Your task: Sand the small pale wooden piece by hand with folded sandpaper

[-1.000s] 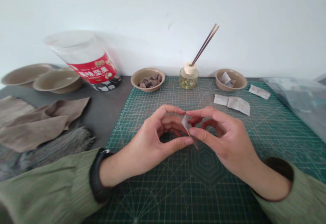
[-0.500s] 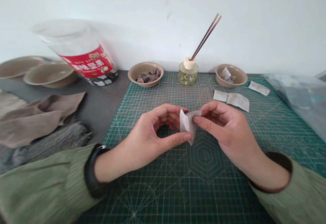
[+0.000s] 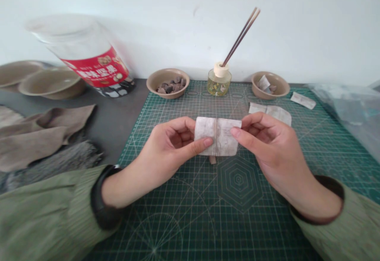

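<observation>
Between my two hands, a whitish paper-like packet is spread flat, with a crease or seam running down its middle. My left hand pinches its left part, thumb in front and fingers behind. The right edge is pinched by my right hand, its thumb on the front face. A small brownish piece peeks out below the packet's lower edge; I cannot tell whether it is attached. Just past my right hand, similar whitish packets lie on the green cutting mat.
At the back stand a bowl of brown lumps, a reed diffuser and a bowl with packets. Another packet lies near a clear plastic bag. Leftward are a red-labelled tub, bowls and cloths.
The packet was folded and seen nearly edge-on; now it is opened out flat, facing me. My hands have moved slightly apart, and the brownish piece has come into view underneath.
</observation>
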The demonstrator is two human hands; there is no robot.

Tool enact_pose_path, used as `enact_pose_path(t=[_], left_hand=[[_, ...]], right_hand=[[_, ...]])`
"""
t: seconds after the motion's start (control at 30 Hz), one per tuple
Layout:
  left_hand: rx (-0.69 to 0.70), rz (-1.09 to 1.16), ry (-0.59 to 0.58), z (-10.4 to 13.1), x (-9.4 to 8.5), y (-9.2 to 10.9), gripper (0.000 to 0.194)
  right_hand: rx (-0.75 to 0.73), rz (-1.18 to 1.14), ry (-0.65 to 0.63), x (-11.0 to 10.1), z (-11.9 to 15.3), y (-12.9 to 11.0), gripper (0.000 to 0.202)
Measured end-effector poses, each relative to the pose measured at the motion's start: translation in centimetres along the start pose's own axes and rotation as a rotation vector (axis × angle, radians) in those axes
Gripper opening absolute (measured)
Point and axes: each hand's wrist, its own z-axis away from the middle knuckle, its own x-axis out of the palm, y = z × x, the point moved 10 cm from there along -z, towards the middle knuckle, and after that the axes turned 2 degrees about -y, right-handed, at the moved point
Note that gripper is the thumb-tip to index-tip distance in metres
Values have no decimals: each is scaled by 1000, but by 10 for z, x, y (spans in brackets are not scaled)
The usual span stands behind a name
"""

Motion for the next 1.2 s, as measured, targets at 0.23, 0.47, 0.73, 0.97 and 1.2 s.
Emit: enact_pose_path(t=[0.23, 0.47, 0.73, 0.97, 1.2], left_hand=[[13, -23, 2, -1, -1, 0, 39], [45, -84, 15, 1, -2, 4, 46], [-15, 87, -7, -2, -2, -5, 63], [-111, 311, -129, -3, 7, -16, 67], [-130, 231, -175, -4, 14, -16, 72]], right_hand=[[-4, 14, -5, 1, 0, -2, 46], [-59, 87, 37, -5, 0, -3, 47], [-6, 6, -406, 38, 11, 3, 40], [24, -108, -513, 45, 14, 2, 38], [36, -125, -513, 45, 12, -4, 40]])
